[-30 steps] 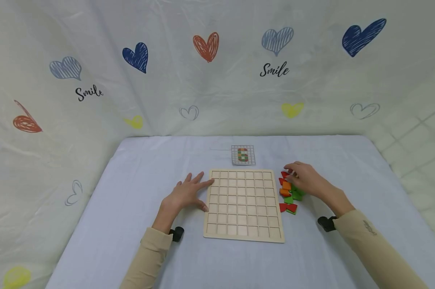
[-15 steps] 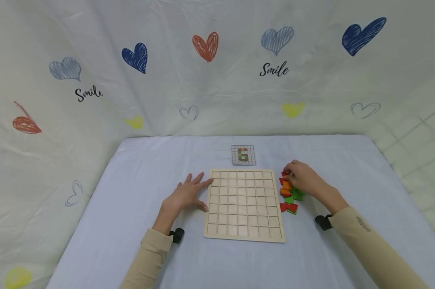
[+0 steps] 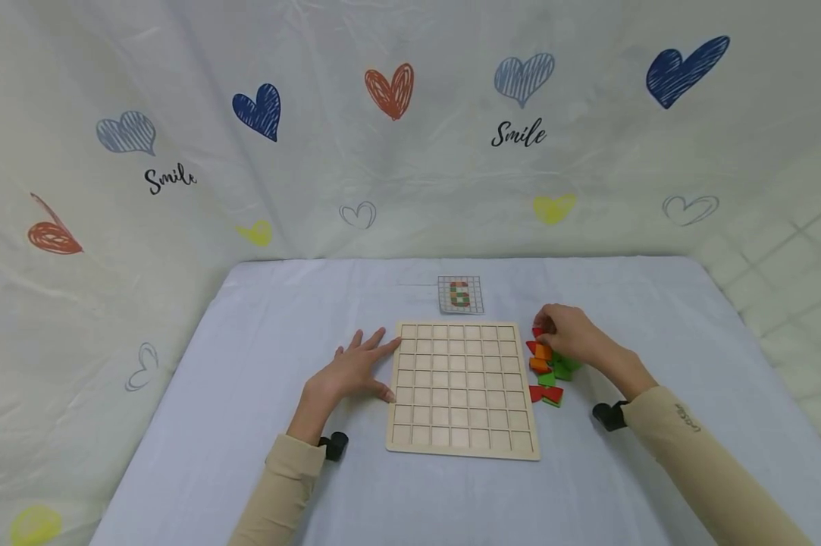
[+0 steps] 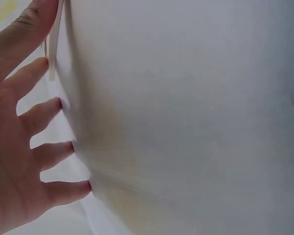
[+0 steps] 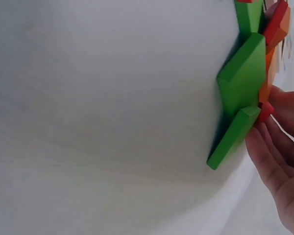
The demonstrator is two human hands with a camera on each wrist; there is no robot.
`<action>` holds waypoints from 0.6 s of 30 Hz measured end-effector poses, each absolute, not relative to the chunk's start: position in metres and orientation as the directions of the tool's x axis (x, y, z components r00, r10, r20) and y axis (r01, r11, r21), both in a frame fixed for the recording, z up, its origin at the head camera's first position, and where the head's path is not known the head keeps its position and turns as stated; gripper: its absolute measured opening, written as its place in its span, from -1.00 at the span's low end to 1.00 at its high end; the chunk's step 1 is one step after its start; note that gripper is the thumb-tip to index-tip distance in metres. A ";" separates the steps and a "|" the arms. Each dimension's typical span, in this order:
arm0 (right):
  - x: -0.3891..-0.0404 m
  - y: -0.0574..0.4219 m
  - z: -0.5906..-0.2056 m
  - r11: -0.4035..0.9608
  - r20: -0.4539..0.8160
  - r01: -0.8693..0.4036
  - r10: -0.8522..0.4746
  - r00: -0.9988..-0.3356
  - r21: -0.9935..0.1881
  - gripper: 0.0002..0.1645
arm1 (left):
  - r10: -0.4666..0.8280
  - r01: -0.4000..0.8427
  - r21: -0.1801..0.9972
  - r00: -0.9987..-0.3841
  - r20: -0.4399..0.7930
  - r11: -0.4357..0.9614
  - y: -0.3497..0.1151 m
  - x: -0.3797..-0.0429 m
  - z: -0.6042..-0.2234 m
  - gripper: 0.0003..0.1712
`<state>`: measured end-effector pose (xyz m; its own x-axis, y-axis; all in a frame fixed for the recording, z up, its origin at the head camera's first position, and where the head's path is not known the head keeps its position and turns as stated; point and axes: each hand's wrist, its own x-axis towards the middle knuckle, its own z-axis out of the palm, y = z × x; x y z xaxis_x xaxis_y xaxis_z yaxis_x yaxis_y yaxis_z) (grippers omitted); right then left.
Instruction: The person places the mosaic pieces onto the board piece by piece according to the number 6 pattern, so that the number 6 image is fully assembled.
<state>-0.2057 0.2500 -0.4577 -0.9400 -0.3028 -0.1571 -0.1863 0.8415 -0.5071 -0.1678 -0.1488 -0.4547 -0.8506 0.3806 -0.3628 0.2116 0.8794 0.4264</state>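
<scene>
Soft, even light lay over the counter (image 3: 314, 318) in the head view, with faint shadows beside both sleeves (image 3: 703, 451) and the dark blue heart (image 3: 686, 72) at upper right stretched, while the wrist views were dimmer and greyer (a yellow mark (image 4: 6, 10) in the left one's top corner was out of focus).

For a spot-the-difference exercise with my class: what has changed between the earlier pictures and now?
The right hand has edged slightly left, toward the board, its fingers drawing together around a red piece. The left hand stayed spread at the board's left edge; the board and patterned card stayed put.
</scene>
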 end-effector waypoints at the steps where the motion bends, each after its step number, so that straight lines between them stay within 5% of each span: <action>1: -0.206 0.250 -0.457 0.842 -0.158 -0.191 -0.307 -0.939 -0.504 -0.71 | 0.379 0.207 0.430 -0.850 -0.366 0.879 -0.149 -0.168 -0.454 0.22; 18: -0.201 0.249 -0.452 0.818 -0.088 -0.222 -0.313 -0.946 -0.531 -0.86 | 0.363 0.174 0.451 -0.852 -0.376 0.875 -0.148 -0.167 -0.450 0.22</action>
